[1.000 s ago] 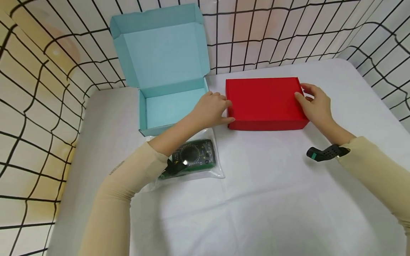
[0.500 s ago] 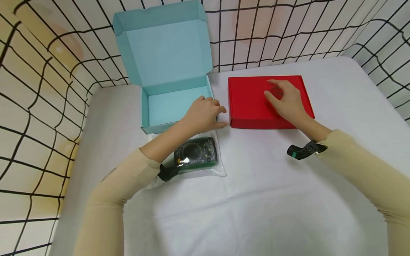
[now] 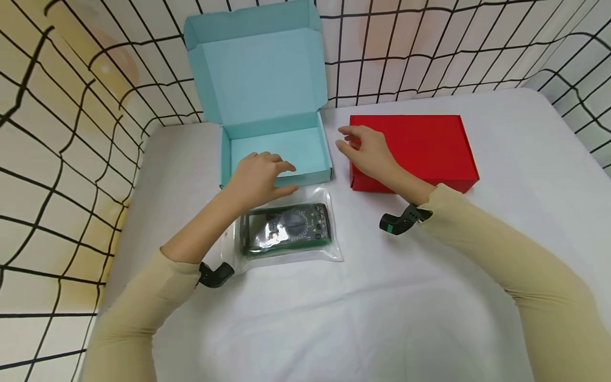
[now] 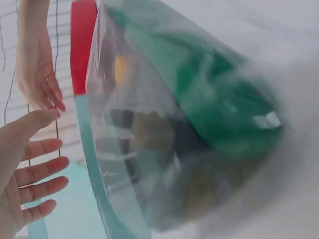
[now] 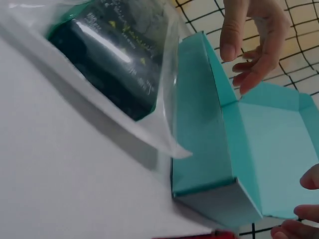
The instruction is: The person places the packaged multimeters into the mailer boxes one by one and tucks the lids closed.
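Observation:
An open light-blue cardboard box [image 3: 277,140] stands at the back with its lid [image 3: 262,74] raised against the wire grid. In front of it lies a multimeter [image 3: 296,225], black with a green edge, inside a clear plastic bag [image 3: 336,249]. My left hand [image 3: 258,178] hovers over the blue box's front edge, fingers spread and holding nothing. On the right is a closed red box [image 3: 425,143]. Above its left end hangs my right hand [image 3: 369,151], fingers loosely bent, with nothing in it. In the right wrist view the bagged multimeter [image 5: 114,55] lies beside the blue box.
Black wire grid panels [image 3: 401,58] border the back and sides of the white-covered table [image 3: 363,318]. Each wrist wears a black strap, such as the right strap [image 3: 403,218].
My right hand has left the red box's right side and moved left across it. My left hand has come away from the red box, moving left over the blue box's front edge.

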Demonstrator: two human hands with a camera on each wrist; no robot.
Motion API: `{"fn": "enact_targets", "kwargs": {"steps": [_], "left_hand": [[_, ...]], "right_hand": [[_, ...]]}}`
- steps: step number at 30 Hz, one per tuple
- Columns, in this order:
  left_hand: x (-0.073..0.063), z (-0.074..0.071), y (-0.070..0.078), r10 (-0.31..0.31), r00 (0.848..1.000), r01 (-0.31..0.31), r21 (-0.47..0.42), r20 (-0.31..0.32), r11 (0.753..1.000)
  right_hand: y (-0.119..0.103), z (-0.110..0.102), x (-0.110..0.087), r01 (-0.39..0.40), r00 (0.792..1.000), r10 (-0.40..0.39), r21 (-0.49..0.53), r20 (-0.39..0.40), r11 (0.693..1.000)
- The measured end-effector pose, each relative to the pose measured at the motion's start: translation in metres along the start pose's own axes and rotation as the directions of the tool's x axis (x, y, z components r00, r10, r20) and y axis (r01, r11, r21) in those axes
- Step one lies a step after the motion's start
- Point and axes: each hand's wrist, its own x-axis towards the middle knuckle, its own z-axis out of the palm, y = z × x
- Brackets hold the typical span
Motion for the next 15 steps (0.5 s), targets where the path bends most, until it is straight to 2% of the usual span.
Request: {"fn": "enact_targets", "kwargs": {"steps": [4, 8, 15], "left_hand": [[-0.008, -0.001, -0.008, -0.010, 1.000, 0.009, -0.021, -0.026, 1.000], [-0.015, 0.004, -0.008, 0.013, 0.999, -0.015, -0.051, -0.033, 0.999], [-0.033, 0.018, 0.003, 0.034, 0.996, -0.028, -0.075, 0.086, 0.997]], "right_hand": [[-0.008, 0.009, 0.007, -0.039, 0.998, 0.040, -0.002, 0.041, 0.999], [-0.014, 0.017, 0.013, -0.060, 0.994, 0.061, -0.012, 0.090, 0.998], [-0.017, 0.028, 0.023, -0.048, 0.987, 0.056, -0.051, 0.154, 0.998]]}}
